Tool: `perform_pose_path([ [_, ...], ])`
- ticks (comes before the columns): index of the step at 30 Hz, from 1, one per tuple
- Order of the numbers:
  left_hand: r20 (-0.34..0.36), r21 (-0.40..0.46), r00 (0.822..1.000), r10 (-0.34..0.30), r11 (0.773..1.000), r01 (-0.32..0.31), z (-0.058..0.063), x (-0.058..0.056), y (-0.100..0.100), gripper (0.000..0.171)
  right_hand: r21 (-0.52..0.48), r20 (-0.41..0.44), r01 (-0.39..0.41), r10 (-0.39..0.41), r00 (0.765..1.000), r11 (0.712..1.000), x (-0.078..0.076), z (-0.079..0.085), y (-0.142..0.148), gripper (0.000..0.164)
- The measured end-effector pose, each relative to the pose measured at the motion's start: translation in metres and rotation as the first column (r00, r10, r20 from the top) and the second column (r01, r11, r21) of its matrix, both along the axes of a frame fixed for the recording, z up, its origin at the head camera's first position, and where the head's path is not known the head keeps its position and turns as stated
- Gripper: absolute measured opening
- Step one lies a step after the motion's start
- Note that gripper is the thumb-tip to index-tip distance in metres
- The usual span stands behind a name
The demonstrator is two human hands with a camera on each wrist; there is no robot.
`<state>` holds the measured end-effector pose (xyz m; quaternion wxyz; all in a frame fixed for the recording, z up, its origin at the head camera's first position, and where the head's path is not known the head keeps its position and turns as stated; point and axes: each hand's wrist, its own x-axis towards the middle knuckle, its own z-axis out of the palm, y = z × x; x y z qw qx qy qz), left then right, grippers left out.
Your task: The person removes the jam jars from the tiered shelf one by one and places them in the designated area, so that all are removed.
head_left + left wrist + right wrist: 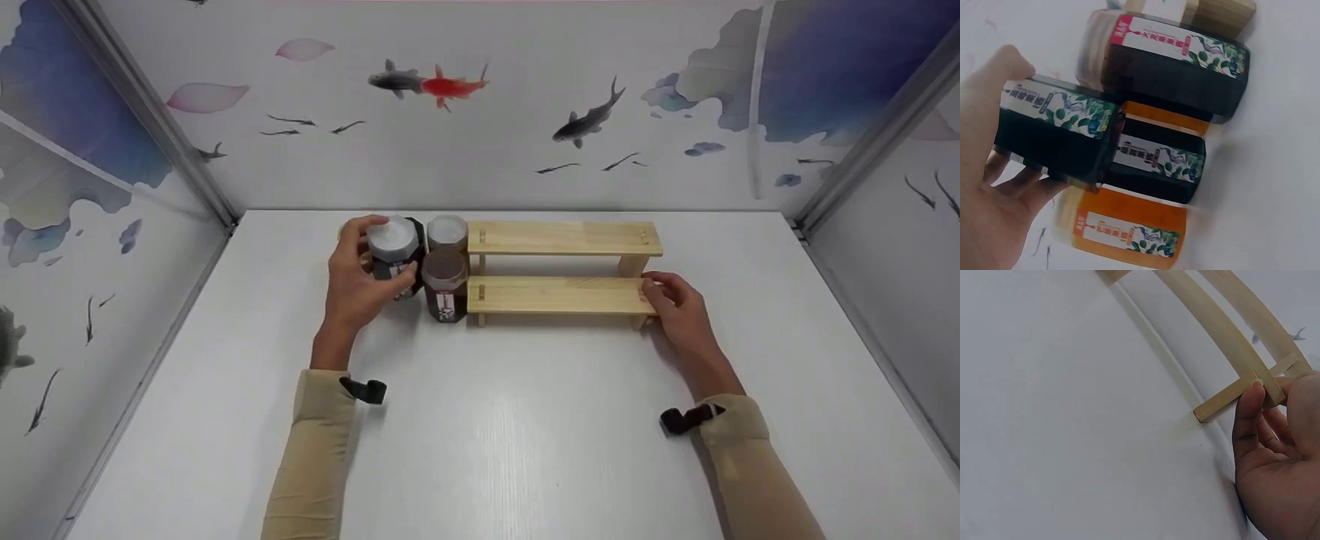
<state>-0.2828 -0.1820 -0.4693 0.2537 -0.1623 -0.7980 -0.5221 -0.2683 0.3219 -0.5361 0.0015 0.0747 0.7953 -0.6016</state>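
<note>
My left hand (356, 285) grips a dark jam jar (1053, 126) with a white lid, thumb on one side and fingers round the other. In the left wrist view the jar is raised in front of another dark jar (1157, 163) standing behind it. A third dark jar (446, 292) with a pink-edged label stands to its right, against the left end of a two-tier wooden shelf (562, 295). On the right, my right hand (682, 307) pinches the near end of the lower board between thumb and fingers. That end and its leg show close up in the right wrist view.
An orange jar (1129, 230) stands beside the dark ones in the left wrist view. Another white-lidded jar (448, 229) is at the back, left of the upper board. The white table (510, 435) ends at a wall (510, 165) printed with fish.
</note>
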Motion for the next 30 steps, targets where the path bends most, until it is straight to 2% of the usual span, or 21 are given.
perform_pose_path([
  [8, 0.11, -0.074, 0.993, -0.036, 0.996, 0.044, -0.001, 0.001, -0.009, 0.08, -0.058, -0.023, -0.004, 0.003, 1.0, 0.998, -0.002, -0.002, 0.0, 0.061],
  [22, 0.191, -0.171, 0.974, -0.12, 0.973, 0.154, -0.021, 0.002, -0.023, 0.07, -0.052, -0.031, 0.001, -0.003, 1.0, 0.999, 0.002, -0.002, -0.001, 0.062],
  [30, 0.209, -0.178, 0.969, -0.132, 0.969, 0.17, -0.021, 0.005, -0.023, 0.058, -0.066, -0.046, -0.003, 0.0, 0.999, 0.998, 0.002, -0.003, 0.0, 0.062],
])
